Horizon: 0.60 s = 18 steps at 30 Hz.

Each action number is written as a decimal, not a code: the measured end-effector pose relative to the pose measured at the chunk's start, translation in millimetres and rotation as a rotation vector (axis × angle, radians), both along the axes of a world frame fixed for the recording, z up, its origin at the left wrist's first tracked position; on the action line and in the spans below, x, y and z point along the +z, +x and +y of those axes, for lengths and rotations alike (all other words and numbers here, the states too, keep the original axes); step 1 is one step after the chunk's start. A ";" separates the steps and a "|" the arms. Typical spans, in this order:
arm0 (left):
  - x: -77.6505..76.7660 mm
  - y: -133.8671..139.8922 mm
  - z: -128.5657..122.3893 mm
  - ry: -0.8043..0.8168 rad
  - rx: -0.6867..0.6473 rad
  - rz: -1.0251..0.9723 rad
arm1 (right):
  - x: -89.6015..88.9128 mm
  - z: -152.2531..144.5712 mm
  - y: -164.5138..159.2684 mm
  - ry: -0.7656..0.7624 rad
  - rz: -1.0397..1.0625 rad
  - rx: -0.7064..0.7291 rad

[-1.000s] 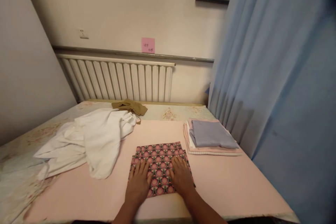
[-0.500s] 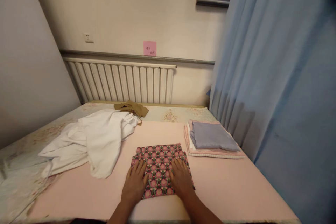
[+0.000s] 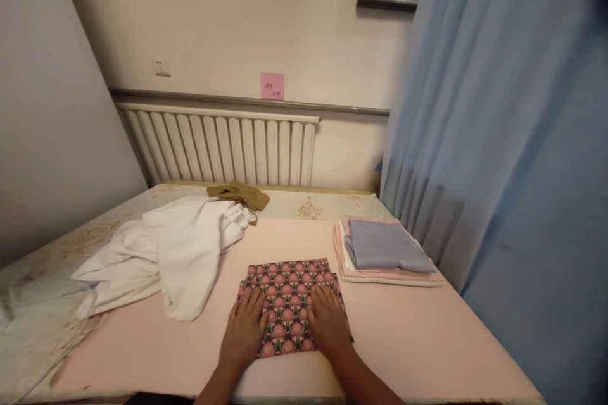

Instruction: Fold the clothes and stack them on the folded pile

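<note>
A dark cloth with pink flowers (image 3: 289, 313) lies folded into a rough rectangle on a pale pink sheet (image 3: 427, 342). On its left side my left hand (image 3: 244, 326) rests flat, fingers stretched out and pointing away from me. My right hand (image 3: 327, 319) presses flat on the right side of the same cloth, its fingers also extended. Neither hand grips the fabric. Parts of the cloth's left and right edges are hidden under the palms.
Left of the cloth is a crumpled white garment (image 3: 185, 253), with a brown cloth (image 3: 240, 194) behind it. A folded stack topped by a grey-blue cloth (image 3: 387, 245) sits at the right. A blue curtain (image 3: 441, 139) hangs beside the bed; a radiator (image 3: 228, 145) stands behind.
</note>
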<state>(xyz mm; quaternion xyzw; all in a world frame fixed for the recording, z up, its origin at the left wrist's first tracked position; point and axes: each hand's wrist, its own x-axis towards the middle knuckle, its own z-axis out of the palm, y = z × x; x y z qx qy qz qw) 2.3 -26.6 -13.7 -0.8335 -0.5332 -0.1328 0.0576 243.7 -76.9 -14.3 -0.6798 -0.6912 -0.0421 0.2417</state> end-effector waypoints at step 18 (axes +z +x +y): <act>-6.4 -2.5 2.7 0.041 -0.020 -0.017 | -12.8 5.6 1.7 0.091 0.009 -0.012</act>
